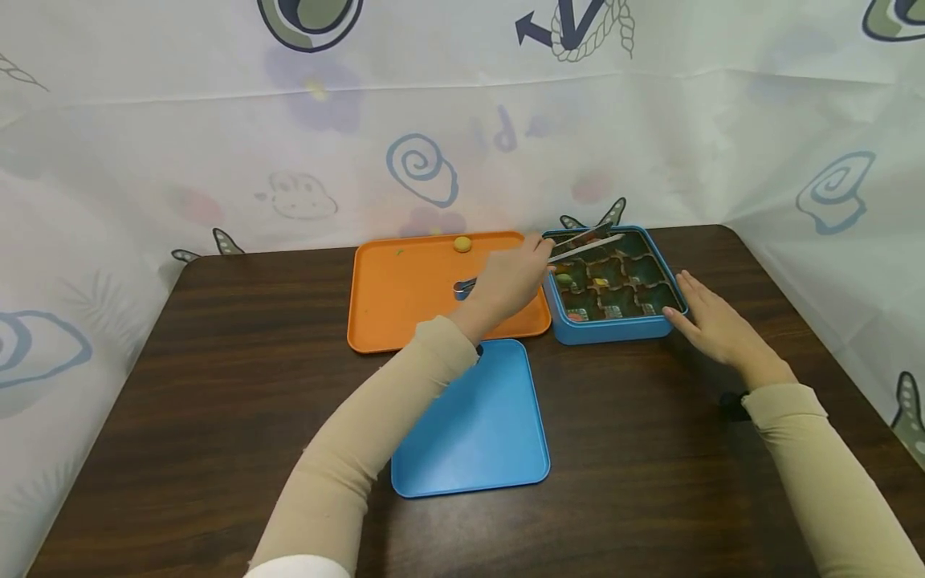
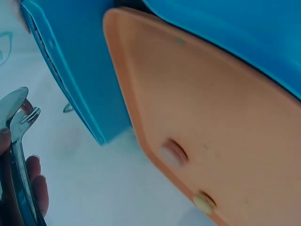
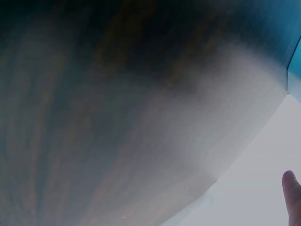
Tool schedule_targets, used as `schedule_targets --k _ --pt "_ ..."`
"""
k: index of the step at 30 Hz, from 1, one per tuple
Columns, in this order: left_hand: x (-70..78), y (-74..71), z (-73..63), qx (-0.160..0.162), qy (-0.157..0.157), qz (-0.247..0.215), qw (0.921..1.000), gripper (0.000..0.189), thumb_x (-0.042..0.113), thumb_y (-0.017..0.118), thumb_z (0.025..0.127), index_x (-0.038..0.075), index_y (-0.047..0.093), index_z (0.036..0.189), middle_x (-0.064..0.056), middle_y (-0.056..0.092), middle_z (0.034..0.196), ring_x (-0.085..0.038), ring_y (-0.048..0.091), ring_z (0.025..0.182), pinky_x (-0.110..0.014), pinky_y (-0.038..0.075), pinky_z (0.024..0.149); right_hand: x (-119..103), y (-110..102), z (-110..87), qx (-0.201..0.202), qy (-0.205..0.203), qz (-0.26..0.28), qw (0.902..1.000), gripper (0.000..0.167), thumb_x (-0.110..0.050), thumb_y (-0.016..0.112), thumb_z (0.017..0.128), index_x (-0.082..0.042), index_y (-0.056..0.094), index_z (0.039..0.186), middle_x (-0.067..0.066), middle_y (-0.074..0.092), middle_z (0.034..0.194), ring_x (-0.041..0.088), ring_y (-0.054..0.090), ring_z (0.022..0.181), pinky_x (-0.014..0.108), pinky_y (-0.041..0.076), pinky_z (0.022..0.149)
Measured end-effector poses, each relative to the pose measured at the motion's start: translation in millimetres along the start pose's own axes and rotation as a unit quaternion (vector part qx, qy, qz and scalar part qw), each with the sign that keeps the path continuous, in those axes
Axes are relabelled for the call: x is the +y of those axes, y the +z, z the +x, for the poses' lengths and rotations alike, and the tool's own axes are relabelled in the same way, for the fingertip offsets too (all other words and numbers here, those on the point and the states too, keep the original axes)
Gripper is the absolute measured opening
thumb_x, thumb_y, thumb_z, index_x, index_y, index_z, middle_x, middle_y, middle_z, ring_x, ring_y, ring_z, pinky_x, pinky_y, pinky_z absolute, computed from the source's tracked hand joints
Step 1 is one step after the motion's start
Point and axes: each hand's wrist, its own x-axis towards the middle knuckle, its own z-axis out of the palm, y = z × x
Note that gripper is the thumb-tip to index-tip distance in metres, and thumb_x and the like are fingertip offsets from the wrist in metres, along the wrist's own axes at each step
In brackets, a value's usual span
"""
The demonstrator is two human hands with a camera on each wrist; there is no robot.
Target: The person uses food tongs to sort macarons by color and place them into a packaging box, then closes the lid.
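Observation:
My left hand grips metal tongs over the back left of a blue box split into dark compartments. In the left wrist view, the tongs end in a spoon-shaped and a fork-shaped tip, with a small brownish-pink thing showing between them. Several small colored pieces sit in the box's left and middle compartments. My right hand touches the box's right side, fingers extended. On the orange tray, a yellow macaron-like piece lies near the back edge. A pink-and-white round piece is there too, hidden in the head view.
A blue tray lies in front of the orange one, under my left forearm. Dark wooden table spreads to both sides. A white printed cloth hangs behind the table's back edge.

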Motion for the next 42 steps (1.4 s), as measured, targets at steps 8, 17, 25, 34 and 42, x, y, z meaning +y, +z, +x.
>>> schedule_targets --k 8,17,25,34,42 --pt "30.1 15.1 27.9 -0.019 0.004 0.029 0.9994 0.037 0.033 0.043 0.102 0.010 0.054 0.129 -0.005 0.059 0.114 -0.011 0.061 0.061 -0.021 0.051 0.055 -1.4 0.1 0.5 0.004 0.000 -0.006 1.0000 0.079 -0.050 0.031 0.101 0.005 0.003 0.151 0.030 0.006 0.157 0.051 0.012 0.142 0.065 0.015 0.112" --pt "54.9 23.6 40.8 -0.041 -0.002 0.045 0.9981 0.038 0.031 0.040 0.103 0.013 0.051 0.135 -0.001 0.058 0.119 -0.006 0.058 0.060 -0.017 0.048 0.051 -1.0 -0.6 -1.9 0.014 -0.004 -0.004 0.9999 0.078 -0.049 0.032 0.101 0.006 0.005 0.151 0.030 0.007 0.156 0.051 0.014 0.142 0.065 0.015 0.112" --pt "63.8 33.9 44.9 -0.053 0.002 0.042 0.9977 0.036 0.024 0.043 0.103 0.012 0.049 0.136 -0.002 0.056 0.122 -0.006 0.060 0.067 -0.017 0.049 0.054 -1.1 0.7 -1.3 0.016 -0.001 -0.007 0.9998 0.079 -0.049 0.032 0.101 0.007 0.005 0.151 0.032 0.010 0.155 0.051 0.014 0.142 0.065 0.016 0.112" --pt "66.5 35.9 46.1 -0.045 -0.001 0.039 0.9982 0.047 0.037 0.042 0.102 0.011 0.044 0.141 -0.005 0.053 0.129 -0.007 0.064 0.085 -0.017 0.053 0.061 -2.0 -0.2 -0.3 0.009 0.006 -0.010 0.9999 0.080 -0.050 0.030 0.101 0.005 0.002 0.151 0.031 0.009 0.156 0.054 0.016 0.140 0.066 0.017 0.111" --pt "58.9 35.5 41.3 -0.019 -0.011 0.060 0.9979 0.051 0.042 0.042 0.101 0.011 0.045 0.141 -0.004 0.055 0.127 -0.008 0.064 0.089 -0.017 0.054 0.063 -1.2 0.2 -0.3 -0.001 0.008 -0.008 0.9999 0.078 -0.050 0.030 0.101 -0.001 -0.002 0.153 0.029 0.006 0.157 0.053 0.014 0.141 0.067 0.014 0.112"
